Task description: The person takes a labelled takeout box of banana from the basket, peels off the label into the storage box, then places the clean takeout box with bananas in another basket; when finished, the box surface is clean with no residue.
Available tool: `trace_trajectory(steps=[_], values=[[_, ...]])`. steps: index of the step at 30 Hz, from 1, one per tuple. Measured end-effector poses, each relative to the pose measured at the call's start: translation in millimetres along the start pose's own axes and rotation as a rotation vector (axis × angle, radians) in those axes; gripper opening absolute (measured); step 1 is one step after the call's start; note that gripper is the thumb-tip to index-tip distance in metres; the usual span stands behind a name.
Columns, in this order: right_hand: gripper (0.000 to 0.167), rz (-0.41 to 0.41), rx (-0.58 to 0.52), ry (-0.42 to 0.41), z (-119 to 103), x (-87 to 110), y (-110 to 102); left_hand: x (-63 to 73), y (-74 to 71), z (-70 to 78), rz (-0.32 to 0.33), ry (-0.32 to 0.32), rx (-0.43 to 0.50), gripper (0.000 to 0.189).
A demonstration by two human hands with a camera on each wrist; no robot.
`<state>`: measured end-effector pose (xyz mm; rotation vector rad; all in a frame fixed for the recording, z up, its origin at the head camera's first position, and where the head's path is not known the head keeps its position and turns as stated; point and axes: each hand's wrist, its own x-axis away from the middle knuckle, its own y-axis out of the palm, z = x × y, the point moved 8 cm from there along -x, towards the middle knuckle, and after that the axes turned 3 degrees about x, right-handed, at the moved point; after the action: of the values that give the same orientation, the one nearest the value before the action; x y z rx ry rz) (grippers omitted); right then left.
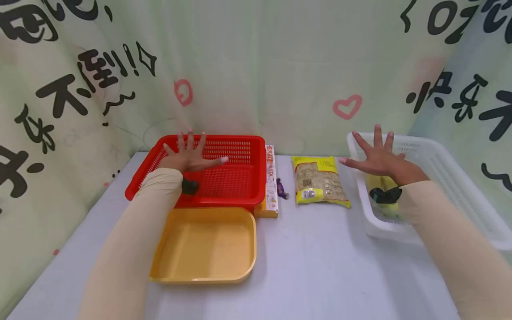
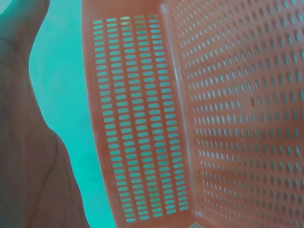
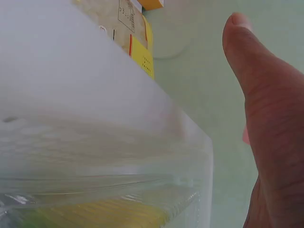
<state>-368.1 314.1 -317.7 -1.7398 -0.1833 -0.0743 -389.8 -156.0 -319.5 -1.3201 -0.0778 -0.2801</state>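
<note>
My left hand [image 1: 188,156], fingers spread and holding nothing, hovers over the red basket [image 1: 236,178]. The slotted walls of that basket [image 2: 137,118] fill much of the left wrist view, with the side of the hand at its left edge. On the right, my right hand [image 1: 376,159] is also spread and bare above the left part of the white basket [image 1: 452,164]. Inside the white basket lies a yellow package [image 1: 374,184] in clear wrapping, partly covered by the right wrist. The right wrist view has the thumb [image 3: 266,80] stretched out beside the basket rim.
A yellow tray [image 1: 204,249] stands in front of the red basket. Between the baskets lie a pasta box [image 1: 272,182], a small purple-wrapped item [image 1: 282,189] and a yellow bag [image 1: 320,181] with beige contents. A printed curtain [image 1: 260,66] hangs behind the white table [image 1: 316,262].
</note>
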Motion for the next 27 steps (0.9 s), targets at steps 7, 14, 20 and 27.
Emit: trace_trajectory(steps=[7, 14, 20, 27], values=[[0.107, -0.005, -0.078, -0.053, 8.4, 1.6, -9.1, -8.0, -6.8, 25.9, 0.079, 0.105, 0.027, 0.108], [0.105, -0.007, -0.21, -0.034, 41.9, 13.6, -20.3, -16.6, -10.0, 86.4, 0.177, 0.306, 0.215, 0.1], [0.107, 0.003, -0.279, 0.009, 71.4, 25.7, -24.5, -17.6, -4.7, 134.8, 0.184, 0.351, 0.441, 0.1], [0.103, -0.033, -0.298, 0.07, 106.1, 35.4, -18.1, -8.6, 14.7, 183.9, 0.112, 0.419, 0.504, 0.098]])
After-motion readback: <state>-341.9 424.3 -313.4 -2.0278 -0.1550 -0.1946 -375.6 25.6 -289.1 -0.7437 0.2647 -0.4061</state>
